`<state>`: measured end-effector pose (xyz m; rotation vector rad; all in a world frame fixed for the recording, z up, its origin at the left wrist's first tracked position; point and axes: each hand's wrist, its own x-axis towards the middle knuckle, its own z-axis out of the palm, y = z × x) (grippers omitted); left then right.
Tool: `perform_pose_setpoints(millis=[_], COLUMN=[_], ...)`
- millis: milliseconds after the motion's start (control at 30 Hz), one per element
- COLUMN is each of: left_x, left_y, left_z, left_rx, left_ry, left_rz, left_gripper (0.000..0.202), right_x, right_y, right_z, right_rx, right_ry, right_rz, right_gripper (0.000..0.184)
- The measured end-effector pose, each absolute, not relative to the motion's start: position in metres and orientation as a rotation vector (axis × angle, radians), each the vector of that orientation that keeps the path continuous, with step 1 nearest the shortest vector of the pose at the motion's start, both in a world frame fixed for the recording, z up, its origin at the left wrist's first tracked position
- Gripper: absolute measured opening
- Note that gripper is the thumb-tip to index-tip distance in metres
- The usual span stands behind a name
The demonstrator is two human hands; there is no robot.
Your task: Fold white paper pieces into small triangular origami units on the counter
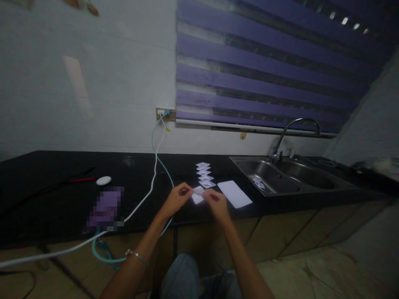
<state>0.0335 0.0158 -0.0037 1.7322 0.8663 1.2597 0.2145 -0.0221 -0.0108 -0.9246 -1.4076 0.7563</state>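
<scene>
Both of my hands pinch a small white folded paper (198,191) just above the front part of the black counter (46,199). My left hand (178,198) grips its left side and my right hand (215,201) grips its right side, fingers closed on it. Behind the hands lies a row of several small white folded paper pieces (204,174). A flat white paper sheet (234,193) rests to the right of my right hand.
A steel double sink (289,176) with a curved tap (296,124) is at the right. White and teal cables (154,166) run from a wall socket (165,113) across the counter. A small white oval object (103,180), a red pen-like item (81,180) and a blurred purple patch (106,207) lie left.
</scene>
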Motion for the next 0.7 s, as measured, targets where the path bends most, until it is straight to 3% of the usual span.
perform_pose_setpoints(millis=[700], left_x=[0.0358], left_y=[0.0142], left_z=[-0.0087], left_rx=[1.714], left_ry=[0.833], left_rz=[1.126], left_gripper=[0.033], right_x=[0.2052], right_y=[-0.0172], right_z=[-0.0177], right_rx=[-1.003], right_ry=[-1.235], right_rz=[0.722], right_gripper=[0.022])
